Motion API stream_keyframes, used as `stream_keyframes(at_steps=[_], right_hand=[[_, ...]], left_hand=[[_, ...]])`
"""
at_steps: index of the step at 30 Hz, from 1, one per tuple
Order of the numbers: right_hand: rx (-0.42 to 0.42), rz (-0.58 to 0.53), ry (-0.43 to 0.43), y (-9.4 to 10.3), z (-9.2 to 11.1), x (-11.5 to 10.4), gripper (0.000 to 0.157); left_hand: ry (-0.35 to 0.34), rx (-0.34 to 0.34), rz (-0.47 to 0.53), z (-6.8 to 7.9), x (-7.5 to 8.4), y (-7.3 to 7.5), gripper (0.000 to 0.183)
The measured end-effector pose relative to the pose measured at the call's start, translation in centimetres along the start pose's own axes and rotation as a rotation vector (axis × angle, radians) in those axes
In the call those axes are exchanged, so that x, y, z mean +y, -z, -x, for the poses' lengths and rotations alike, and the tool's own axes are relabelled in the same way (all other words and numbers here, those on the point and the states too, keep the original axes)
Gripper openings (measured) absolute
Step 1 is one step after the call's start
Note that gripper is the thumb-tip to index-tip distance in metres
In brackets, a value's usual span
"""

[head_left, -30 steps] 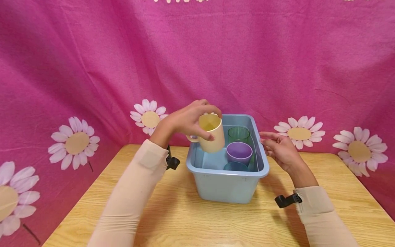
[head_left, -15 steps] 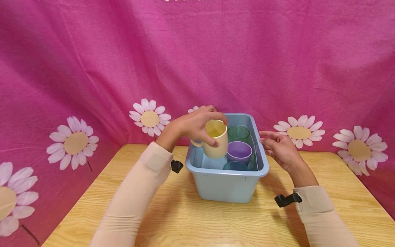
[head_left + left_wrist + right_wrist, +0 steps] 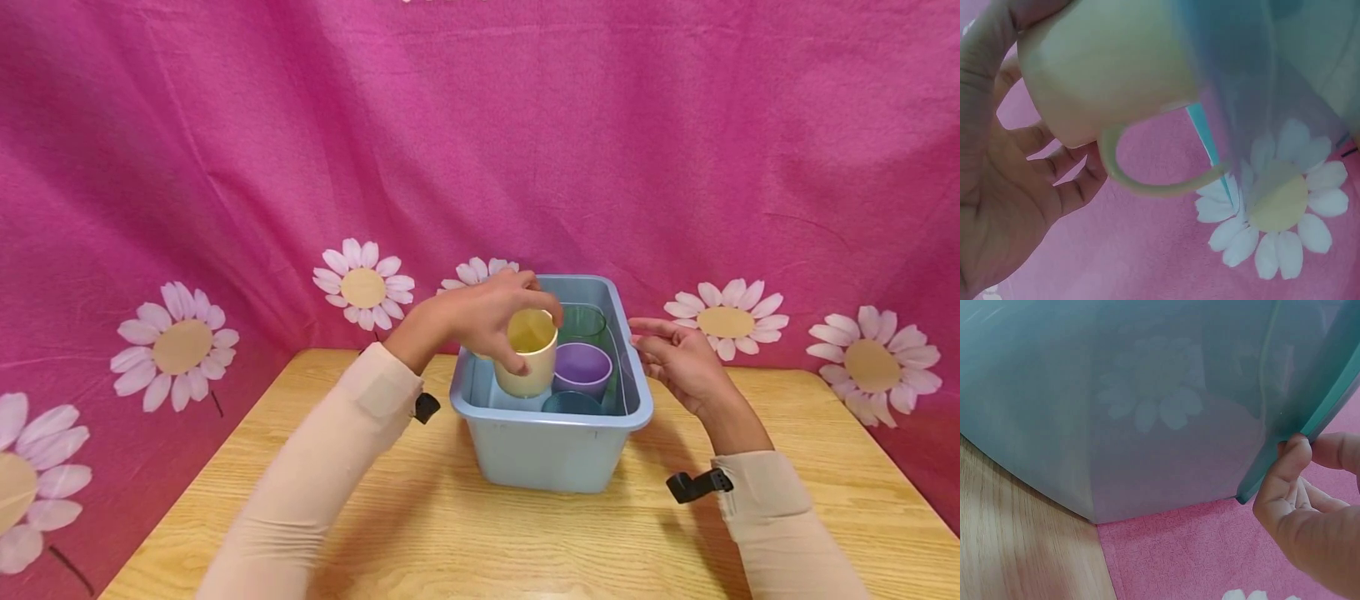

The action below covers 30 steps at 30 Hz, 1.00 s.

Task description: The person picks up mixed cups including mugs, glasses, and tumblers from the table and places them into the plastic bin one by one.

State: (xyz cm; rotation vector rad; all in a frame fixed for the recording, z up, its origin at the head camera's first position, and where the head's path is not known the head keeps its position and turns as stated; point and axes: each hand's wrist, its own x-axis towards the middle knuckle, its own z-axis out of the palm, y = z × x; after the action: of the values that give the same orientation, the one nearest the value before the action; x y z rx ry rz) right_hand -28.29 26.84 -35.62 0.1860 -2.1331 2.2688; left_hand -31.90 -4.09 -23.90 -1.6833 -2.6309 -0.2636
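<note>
My left hand (image 3: 487,315) grips a cream mug (image 3: 534,375) with a yellow inside, fingers and thumb about its rim. The mug hangs upright, partly down inside the left half of a light blue plastic bin (image 3: 547,458). In the left wrist view its handle (image 3: 1166,189) points away from the palm, by the bin's wall. A purple cup (image 3: 582,367) stands just right of the mug, with a green clear glass (image 3: 582,318) behind it and a teal clear glass (image 3: 573,404) in front. On the bin's right side, my right hand (image 3: 684,367) pinches the rim (image 3: 1329,403).
The bin stands on a light wooden table (image 3: 480,542), near its far edge. A pink cloth (image 3: 525,142) with daisies hangs behind and at both sides. Each wrist wears a small black camera.
My left hand has moved right and down, carrying the mug lower into the bin beside the purple cup. The right hand has stayed at the rim.
</note>
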Motion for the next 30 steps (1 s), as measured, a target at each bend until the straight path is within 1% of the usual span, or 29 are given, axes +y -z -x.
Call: stream_keyframes(at_steps=[4,8,12,17,22,30], right_hand=[[-0.010,-0.023,0.003,0.0,0.0,-0.1,0.050],[-0.004,-0.014,-0.007,0.0,0.1,-0.2,0.054],[0.000,-0.015,-0.019,0.0,0.1,-0.2,0.054],[0.000,-0.013,-0.015,0.0,0.0,-0.2,0.052],[0.000,-0.012,-0.009,0.0,0.0,-0.2,0.053],[0.004,0.007,-0.015,0.0,0.0,-0.2,0.055]], left_hand=[[0.013,-0.047,-0.042,0.1,0.5,0.2,0.058],[0.020,-0.074,-0.066,0.1,0.8,0.3,0.059],[0.007,-0.104,-0.065,0.1,0.8,0.3,0.061],[0.021,-0.146,-0.076,-0.1,0.9,0.2,0.063],[0.015,-0.183,-0.106,-0.3,1.0,0.0,0.066],[0.019,-0.234,-0.108,-0.5,1.2,-0.5,0.068]])
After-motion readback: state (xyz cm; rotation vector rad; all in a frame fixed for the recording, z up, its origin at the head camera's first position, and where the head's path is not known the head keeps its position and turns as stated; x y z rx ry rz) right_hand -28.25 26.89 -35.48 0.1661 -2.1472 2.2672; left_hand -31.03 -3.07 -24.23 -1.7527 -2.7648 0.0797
